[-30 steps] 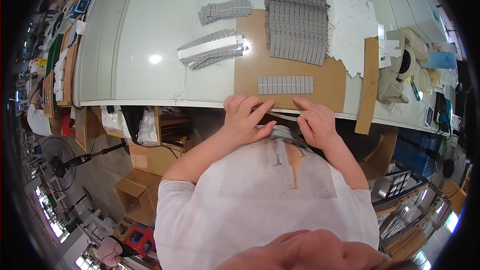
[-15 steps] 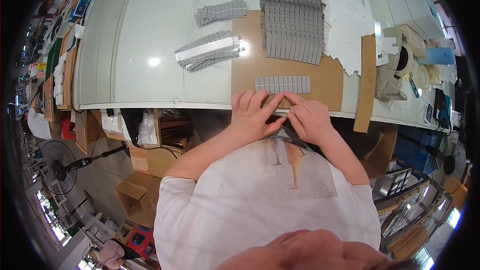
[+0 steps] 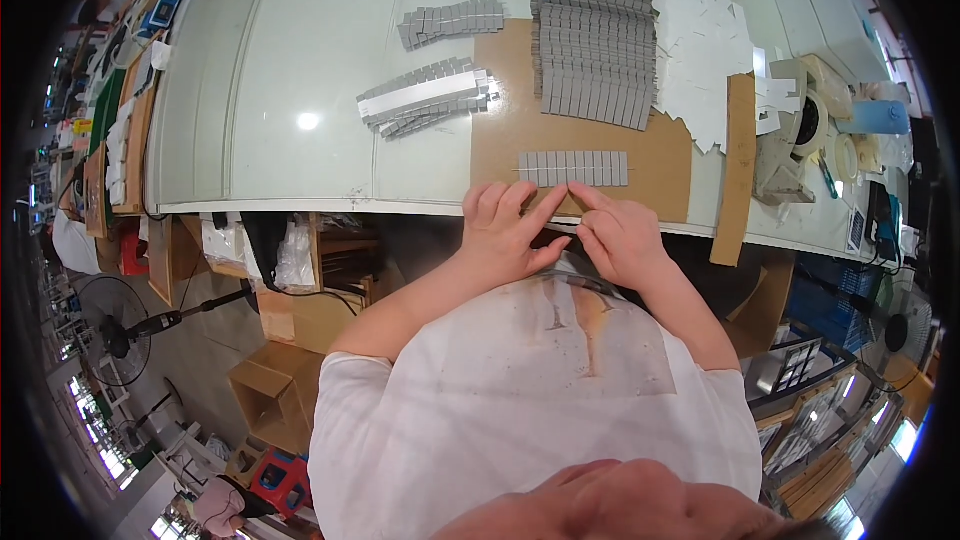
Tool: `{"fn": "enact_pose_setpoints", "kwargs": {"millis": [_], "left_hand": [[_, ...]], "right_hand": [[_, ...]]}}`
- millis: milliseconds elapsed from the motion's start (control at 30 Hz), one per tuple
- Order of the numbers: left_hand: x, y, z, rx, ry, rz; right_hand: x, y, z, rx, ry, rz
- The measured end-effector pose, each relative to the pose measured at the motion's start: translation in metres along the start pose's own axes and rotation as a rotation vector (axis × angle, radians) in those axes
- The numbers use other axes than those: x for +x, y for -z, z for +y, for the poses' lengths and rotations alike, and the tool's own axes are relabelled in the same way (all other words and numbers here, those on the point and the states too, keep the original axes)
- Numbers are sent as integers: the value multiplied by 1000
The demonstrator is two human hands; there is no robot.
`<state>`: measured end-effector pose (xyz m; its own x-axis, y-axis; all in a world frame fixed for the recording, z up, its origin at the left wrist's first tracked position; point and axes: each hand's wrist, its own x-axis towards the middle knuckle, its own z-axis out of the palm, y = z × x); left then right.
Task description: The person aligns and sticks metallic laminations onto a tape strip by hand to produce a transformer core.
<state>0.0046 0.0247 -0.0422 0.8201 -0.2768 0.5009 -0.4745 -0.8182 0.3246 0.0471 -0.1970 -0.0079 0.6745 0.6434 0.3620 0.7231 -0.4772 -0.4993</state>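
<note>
A short grey strip (image 3: 575, 168) of narrow upright segments lies flat on the brown cardboard sheet (image 3: 660, 202), with a thin line running across it and sticking out at both ends. At its lower edge rest the index fingertips of my left hand (image 3: 500, 230) and my right hand (image 3: 618, 235), close together. Both index fingers are stretched out. The left thumb stands apart, while the other right fingers are curled in. Neither hand grips anything visible. Whether the fingertips press on the strip or only on the cardboard beside it, I cannot tell.
A tall stack of grey segmented strips (image 3: 595, 50) stands beyond. Left of it lie smaller strip piles (image 3: 452, 22) and a white band on grey strips (image 3: 425, 97). To the right are white cut sheets (image 3: 700, 50), a brown cardboard bar (image 3: 736, 170) over the table edge, and tape rolls (image 3: 812, 125).
The strip, cardboard and stacks sit slightly farther right in the picture. My hands keep nearly the same place and pose.
</note>
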Motion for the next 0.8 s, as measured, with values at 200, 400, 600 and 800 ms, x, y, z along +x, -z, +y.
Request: {"fn": "enact_pose_setpoints", "kwargs": {"millis": [200, 400, 600, 800], "left_hand": [[2, 2, 2, 6, 19, 15], [-1, 0, -1, 7, 8, 18], [-10, 11, -14, -72, 1, 49], [-10, 18, -24, -27, 20, 96]], "right_hand": [[2, 1, 0, 22, -20, -24], [1, -1, 2, 66, -35, -19], [-1, -2, -3, 55, -18, -6], [10, -10, -12, 57, 36, -28]]}}
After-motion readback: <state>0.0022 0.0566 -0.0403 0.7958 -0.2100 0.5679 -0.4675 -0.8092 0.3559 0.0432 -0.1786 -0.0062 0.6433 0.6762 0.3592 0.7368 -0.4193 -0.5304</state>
